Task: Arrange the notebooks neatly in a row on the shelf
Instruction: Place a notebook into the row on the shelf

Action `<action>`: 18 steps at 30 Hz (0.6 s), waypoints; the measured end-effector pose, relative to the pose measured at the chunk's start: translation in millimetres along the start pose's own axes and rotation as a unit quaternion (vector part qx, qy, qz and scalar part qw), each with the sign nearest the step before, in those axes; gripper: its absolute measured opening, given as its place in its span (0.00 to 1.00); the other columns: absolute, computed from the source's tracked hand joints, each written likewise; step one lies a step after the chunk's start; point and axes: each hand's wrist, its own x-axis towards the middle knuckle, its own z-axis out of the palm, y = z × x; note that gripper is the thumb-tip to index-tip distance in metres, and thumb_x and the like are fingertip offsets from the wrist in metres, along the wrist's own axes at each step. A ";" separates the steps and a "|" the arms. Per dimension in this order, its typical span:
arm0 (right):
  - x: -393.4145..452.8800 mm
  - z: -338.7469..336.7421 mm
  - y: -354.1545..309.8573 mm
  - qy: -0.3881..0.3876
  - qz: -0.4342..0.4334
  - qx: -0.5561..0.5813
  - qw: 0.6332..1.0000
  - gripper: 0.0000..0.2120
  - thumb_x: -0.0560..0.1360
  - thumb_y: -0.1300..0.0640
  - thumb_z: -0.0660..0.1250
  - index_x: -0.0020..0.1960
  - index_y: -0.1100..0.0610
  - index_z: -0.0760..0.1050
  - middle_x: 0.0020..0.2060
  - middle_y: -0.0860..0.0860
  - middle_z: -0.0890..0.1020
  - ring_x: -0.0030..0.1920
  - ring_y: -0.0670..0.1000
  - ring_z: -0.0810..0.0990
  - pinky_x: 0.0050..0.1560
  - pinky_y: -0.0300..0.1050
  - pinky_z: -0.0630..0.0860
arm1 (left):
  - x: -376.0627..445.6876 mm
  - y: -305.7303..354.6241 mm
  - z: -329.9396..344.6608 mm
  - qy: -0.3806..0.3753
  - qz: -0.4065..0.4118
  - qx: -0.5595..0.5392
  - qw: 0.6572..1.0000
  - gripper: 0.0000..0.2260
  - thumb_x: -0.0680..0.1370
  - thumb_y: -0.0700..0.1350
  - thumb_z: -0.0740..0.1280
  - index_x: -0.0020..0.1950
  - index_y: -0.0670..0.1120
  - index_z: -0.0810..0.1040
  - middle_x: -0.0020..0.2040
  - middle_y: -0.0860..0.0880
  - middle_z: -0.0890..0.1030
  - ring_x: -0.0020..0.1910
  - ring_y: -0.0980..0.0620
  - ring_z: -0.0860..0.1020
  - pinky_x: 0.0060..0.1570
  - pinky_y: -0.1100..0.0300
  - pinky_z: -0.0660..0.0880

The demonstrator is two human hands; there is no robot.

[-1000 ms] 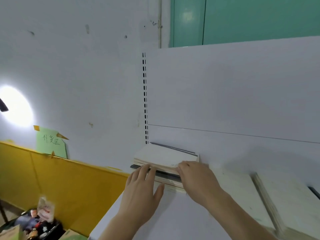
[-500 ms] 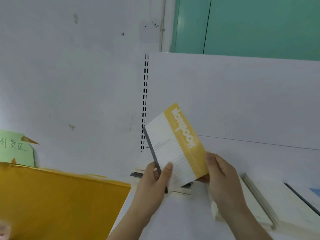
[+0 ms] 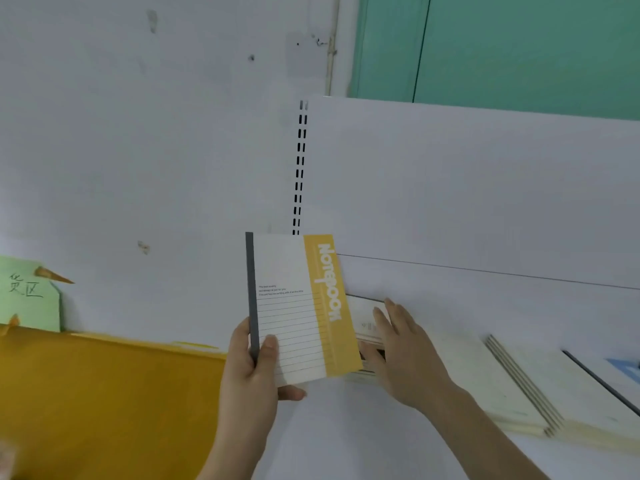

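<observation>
My left hand [image 3: 252, 372] grips a notebook [image 3: 294, 306] upright by its lower left corner, thumb on the front cover. Its cover is white with ruled lines, a grey spine and a yellow band reading "Notebook". My right hand [image 3: 401, 355] lies flat, fingers straight, on a small stack of notebooks [image 3: 367, 323] lying on the white shelf [image 3: 346, 438], just behind and right of the held one. Further stacks of cream notebooks [image 3: 502, 386] lie flat on the shelf to the right.
The shelf's white back panel [image 3: 467, 188] rises behind the stacks, with a slotted upright [image 3: 300, 168] at its left edge. Left of the shelf stands a wall with a yellow lower band [image 3: 104, 393] and a taped green paper sign [image 3: 31, 296]. A green door [image 3: 519, 46] is above.
Both hands lifted the top notebook off the stack. It now stands upright in my left hand alone, and my right hand has gone back down onto the stack.
</observation>
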 end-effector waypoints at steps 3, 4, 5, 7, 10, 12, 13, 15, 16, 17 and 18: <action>4.9 1.8 2.2 0.021 -0.047 -0.047 0.998 0.18 0.81 0.44 0.51 0.66 0.49 0.70 0.64 0.45 0.73 0.67 0.50 0.70 0.66 0.49 0.65 | -0.2 0.4 -7.9 0.009 0.008 0.026 1.000 0.14 0.84 0.42 0.61 0.65 0.59 0.70 0.49 0.55 0.84 0.46 0.48 0.83 0.29 0.51 0.81; 5.1 -1.1 4.2 0.029 -0.051 -0.046 0.997 0.13 0.81 0.45 0.53 0.57 0.48 0.74 0.54 0.43 0.77 0.59 0.49 0.75 0.59 0.46 0.69 | -0.1 0.9 -9.1 0.011 0.012 0.033 0.999 0.14 0.83 0.42 0.61 0.65 0.59 0.70 0.48 0.56 0.84 0.45 0.49 0.83 0.29 0.51 0.81; 4.5 -6.8 5.5 0.031 -0.048 -0.028 0.998 0.12 0.79 0.44 0.56 0.49 0.49 0.74 0.46 0.43 0.78 0.51 0.48 0.77 0.51 0.45 0.72 | 0.2 1.2 -10.0 0.011 0.015 0.039 0.999 0.14 0.83 0.42 0.61 0.65 0.59 0.70 0.47 0.56 0.84 0.45 0.51 0.83 0.29 0.51 0.81; 3.4 -17.3 9.4 0.009 -0.029 0.039 0.999 0.16 0.75 0.40 0.62 0.45 0.54 0.74 0.40 0.45 0.78 0.42 0.46 0.76 0.44 0.45 0.73 | 0.0 0.8 -10.1 0.009 0.019 0.053 0.998 0.14 0.83 0.42 0.61 0.65 0.59 0.69 0.46 0.57 0.84 0.44 0.52 0.83 0.28 0.52 0.81; 0.1 -31.5 12.0 0.007 -0.044 0.006 0.999 0.14 0.77 0.42 0.60 0.42 0.51 0.75 0.35 0.44 0.77 0.39 0.46 0.74 0.40 0.44 0.70 | -2.7 -1.3 -6.0 0.009 0.019 0.062 0.998 0.14 0.83 0.42 0.61 0.65 0.59 0.69 0.46 0.56 0.84 0.43 0.53 0.83 0.28 0.51 0.81; -2.1 -38.0 13.7 0.031 -0.042 -0.031 0.998 0.14 0.80 0.45 0.55 0.42 0.49 0.73 0.34 0.46 0.76 0.39 0.49 0.75 0.38 0.45 0.70 | -5.6 -3.3 -3.5 0.010 0.015 0.057 0.998 0.14 0.83 0.42 0.61 0.65 0.58 0.69 0.45 0.56 0.84 0.41 0.51 0.83 0.28 0.51 0.81; -2.7 -40.6 17.2 0.048 -0.032 -0.018 0.998 0.14 0.81 0.45 0.54 0.42 0.47 0.72 0.33 0.46 0.76 0.38 0.50 0.75 0.38 0.46 0.70 | -6.8 -3.5 -2.9 0.011 0.015 0.053 0.998 0.14 0.83 0.42 0.61 0.66 0.58 0.69 0.45 0.55 0.84 0.41 0.49 0.83 0.28 0.51 0.81; -4.8 -46.7 25.5 0.113 -0.001 0.019 0.993 0.12 0.81 0.46 0.55 0.44 0.46 0.74 0.31 0.46 0.77 0.35 0.50 0.76 0.36 0.46 0.72 | -8.2 -3.9 -2.3 0.016 0.014 0.047 0.999 0.14 0.83 0.43 0.61 0.66 0.58 0.69 0.46 0.54 0.84 0.41 0.46 0.83 0.28 0.51 0.81; -7.0 -50.6 30.0 0.161 0.012 0.038 0.986 0.11 0.81 0.48 0.57 0.45 0.47 0.76 0.30 0.45 0.77 0.33 0.50 0.76 0.35 0.46 0.72 | -8.5 -4.1 -2.2 0.020 0.015 0.046 0.999 0.14 0.83 0.43 0.61 0.67 0.57 0.69 0.47 0.54 0.84 0.42 0.46 0.83 0.29 0.50 0.81; -10.6 -54.7 33.3 0.213 0.023 0.069 0.974 0.10 0.80 0.49 0.59 0.44 0.48 0.77 0.28 0.46 0.77 0.31 0.49 0.75 0.32 0.46 0.71 | -8.7 -4.1 -1.8 0.022 0.017 0.046 0.999 0.15 0.83 0.43 0.61 0.67 0.57 0.69 0.46 0.54 0.84 0.42 0.47 0.83 0.29 0.50 0.81; -16.5 -60.7 33.6 0.261 0.033 0.110 0.958 0.09 0.80 0.50 0.61 0.44 0.49 0.77 0.27 0.46 0.77 0.29 0.48 0.75 0.30 0.45 0.70 | -9.1 -4.0 -1.0 0.023 0.019 0.047 0.998 0.15 0.83 0.43 0.61 0.67 0.57 0.69 0.47 0.54 0.84 0.42 0.48 0.83 0.29 0.50 0.81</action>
